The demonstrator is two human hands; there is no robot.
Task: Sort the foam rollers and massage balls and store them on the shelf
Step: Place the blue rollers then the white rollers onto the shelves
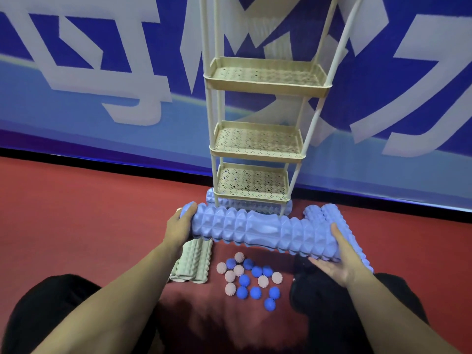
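Purple foam is what I am holding, a long bumpy foam roller (pixel 265 232) lying sideways in front of the shelf (pixel 258 144). My left hand (pixel 180 226) is curled round its left end. My right hand (pixel 337 261) is flat and wide under the other end, fingers straight, just carrying it.

One purple roller (pixel 249 204) already lies at the very bottom of the shelf, sticking out at both ends. Two more purple rollers (pixel 339 226) wait on the red floor (pixel 76 213) to my right, and green rollers (pixel 192 261) lie by my left arm. Pink and blue spiky balls (pixel 251 278) sit in a bunch close to my knees.

I think this roller goes on a shelf tray next. It looks longer than the trays, so I should keep it level and set its middle on the middle of the tray. Then it will not tip off. I should go slowly between the thin poles so the shelf does not wobble.
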